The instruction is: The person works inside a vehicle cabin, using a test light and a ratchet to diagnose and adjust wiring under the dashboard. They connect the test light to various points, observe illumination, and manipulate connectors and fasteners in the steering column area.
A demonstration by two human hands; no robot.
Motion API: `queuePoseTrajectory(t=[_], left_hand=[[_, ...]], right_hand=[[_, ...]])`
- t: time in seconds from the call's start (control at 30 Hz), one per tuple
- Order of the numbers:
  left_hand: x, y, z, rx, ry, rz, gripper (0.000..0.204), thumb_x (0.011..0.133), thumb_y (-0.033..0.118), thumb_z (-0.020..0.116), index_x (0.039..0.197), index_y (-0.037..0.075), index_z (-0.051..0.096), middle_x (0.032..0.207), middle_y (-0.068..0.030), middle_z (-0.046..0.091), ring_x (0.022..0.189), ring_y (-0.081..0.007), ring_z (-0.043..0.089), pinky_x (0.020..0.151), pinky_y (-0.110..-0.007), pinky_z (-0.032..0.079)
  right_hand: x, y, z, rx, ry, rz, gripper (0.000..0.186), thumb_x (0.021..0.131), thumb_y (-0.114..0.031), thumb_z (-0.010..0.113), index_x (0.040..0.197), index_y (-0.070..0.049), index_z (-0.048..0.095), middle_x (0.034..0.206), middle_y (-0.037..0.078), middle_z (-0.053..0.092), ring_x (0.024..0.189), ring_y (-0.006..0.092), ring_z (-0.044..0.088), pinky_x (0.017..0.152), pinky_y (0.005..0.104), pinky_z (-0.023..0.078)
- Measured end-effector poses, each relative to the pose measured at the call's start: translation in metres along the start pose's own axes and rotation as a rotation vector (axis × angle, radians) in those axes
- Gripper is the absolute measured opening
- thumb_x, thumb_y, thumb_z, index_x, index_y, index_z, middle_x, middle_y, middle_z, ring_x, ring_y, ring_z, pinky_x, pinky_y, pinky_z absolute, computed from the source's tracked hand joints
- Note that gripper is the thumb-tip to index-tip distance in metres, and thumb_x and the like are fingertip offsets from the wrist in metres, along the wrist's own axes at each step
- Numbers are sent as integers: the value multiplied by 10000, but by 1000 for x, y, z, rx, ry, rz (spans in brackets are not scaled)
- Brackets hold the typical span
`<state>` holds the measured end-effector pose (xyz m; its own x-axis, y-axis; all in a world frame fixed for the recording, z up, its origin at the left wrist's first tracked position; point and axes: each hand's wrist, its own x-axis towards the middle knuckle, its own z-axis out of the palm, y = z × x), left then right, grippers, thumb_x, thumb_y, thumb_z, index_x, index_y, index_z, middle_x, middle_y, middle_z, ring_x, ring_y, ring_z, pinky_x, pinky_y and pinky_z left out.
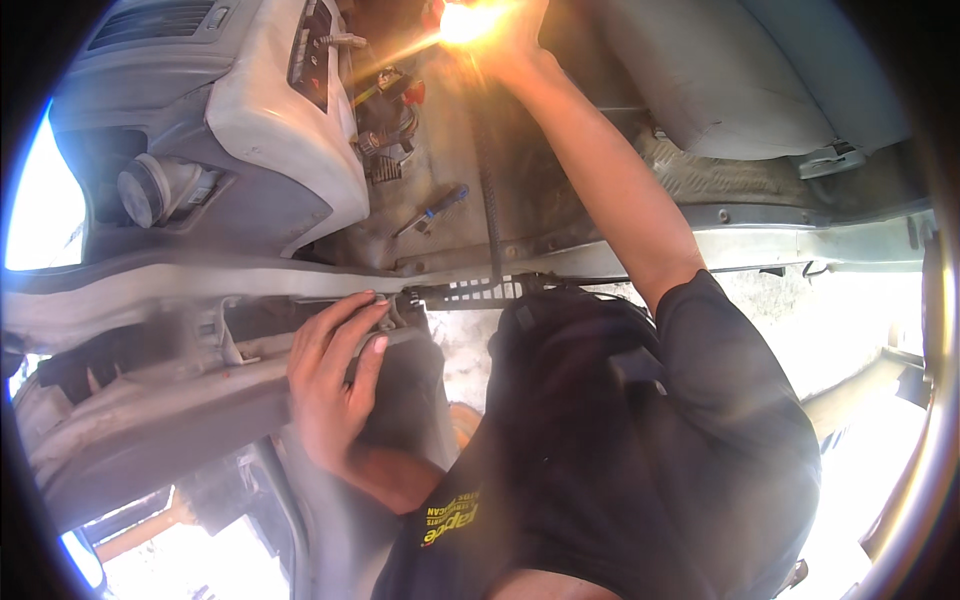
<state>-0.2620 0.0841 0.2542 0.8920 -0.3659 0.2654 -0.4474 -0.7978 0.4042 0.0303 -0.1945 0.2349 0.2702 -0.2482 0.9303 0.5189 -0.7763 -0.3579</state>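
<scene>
My right arm reaches far forward over the cabin floor of a vehicle. At the top edge my right hand [510, 45] is closed around a lit lamp [468, 22]; its glare washes out the fingers and the lamp's shape. A bit of red shows beside the glare. My left hand [335, 365] rests on the edge of the open door [265, 372], fingers stretched out and slightly bent, holding nothing. A screwdriver [440, 207] with a blue and black handle lies on the floor. Beyond it, by the dashboard, is a cluster of dark parts [385, 130] with a red piece.
The grey dashboard [285, 115] juts out at the left, with a round holder [150, 190] below its vent. A grey seat [720, 80] stands at the upper right. Between my body and the cabin runs the door sill [730, 245]. A dark strap [490, 210] crosses the floor.
</scene>
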Motion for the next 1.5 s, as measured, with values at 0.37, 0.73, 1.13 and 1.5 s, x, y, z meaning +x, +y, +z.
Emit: queuePoseTrajectory(t=[0.37, 0.73, 1.13, 1.5], left_hand=[[5, -13, 18, 73, -206, -202, 279, 1016, 136, 691, 1272, 40, 746, 1314, -144, 730, 1231, -348, 682, 1070, -419, 503], [7, -42, 80, -270, -221, -275, 281, 999, 159, 729, 1247, 29, 753, 1276, -153, 745, 1179, -366, 709, 1026, -416, 532], [-3, -61, 124, -262, -158, -328, 254, 1030, 150, 704, 1250, 30, 739, 1204, -162, 761, 1108, -349, 741, 970, -391, 548], [-6, -77, 126, -411, 81, -454, 274, 1063, 271, 708, 1209, 51, 782, 995, -132, 799, 984, -217, 749, 871, -354, 543]], right_hand=[[-7, 12, 17, 256, 79, -40, 158, 955, -136, 725, 1062, -23, 706, 988, 213, 741, 875, 438, 727, 735, 495, 573], [-189, 33, -20, 507, -255, 701, 213, 997, -186, 780, 1169, -60, 789, 1060, 67, 810, 961, 144, 758, 831, 283, 590], [-238, 62, -32, 481, -895, 666, 261, 991, -228, 814, 1198, -69, 828, 1075, 42, 811, 1033, 126, 722, 960, 311, 565], [-254, 138, -41, 709, -978, 699, 246, 997, -180, 780, 1205, -55, 815, 1092, 26, 797, 1002, 136, 704, 948, 309, 541]])
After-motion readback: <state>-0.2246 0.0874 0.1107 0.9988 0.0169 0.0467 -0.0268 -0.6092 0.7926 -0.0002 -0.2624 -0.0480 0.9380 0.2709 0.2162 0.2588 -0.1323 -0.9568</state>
